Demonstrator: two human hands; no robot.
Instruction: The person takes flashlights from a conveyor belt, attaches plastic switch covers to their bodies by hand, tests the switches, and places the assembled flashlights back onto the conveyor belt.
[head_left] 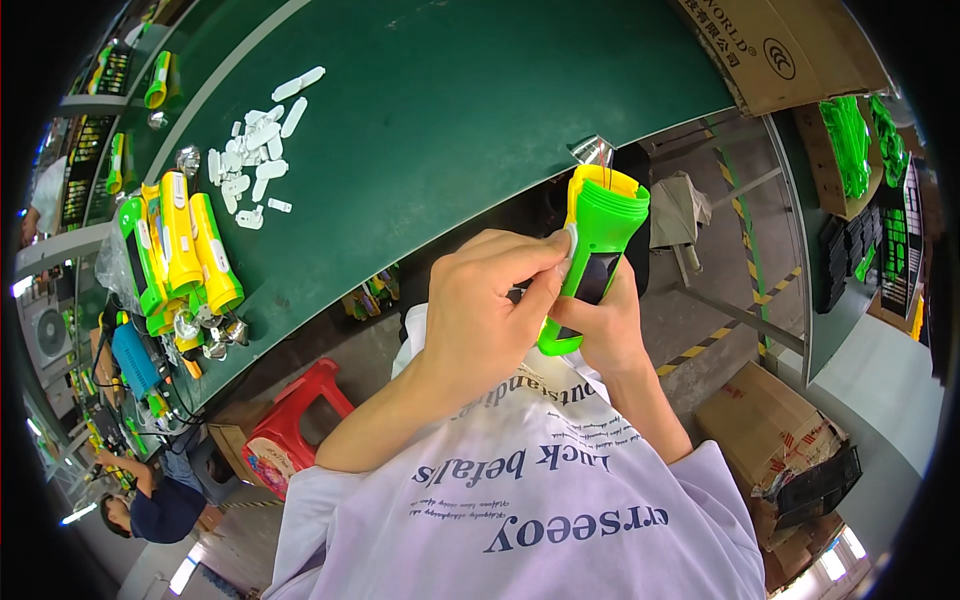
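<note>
My right hand (608, 322) is wrapped round the lower body of a green and yellow flashlight housing (610, 215), which tilts with its open, threaded end up and away from me. A shiny reflector (592, 150) hangs by thin wires out of that open end. With bent thumb and forefinger, my left hand (490, 295) pinches a small white plastic piece (572, 240) against the housing's yellow side. The fingertips cover most of that piece. A dark panel (597, 278) shows on the green face between my hands.
Loose white plastic pieces (255, 150) lie scattered on the green table (430, 110). Several flashlights (180, 245) with reflectors are heaped at the left. A cardboard box (790, 50) stands at the far right, a red stool (300, 420) below the table. Another person (160, 505) works at lower left.
</note>
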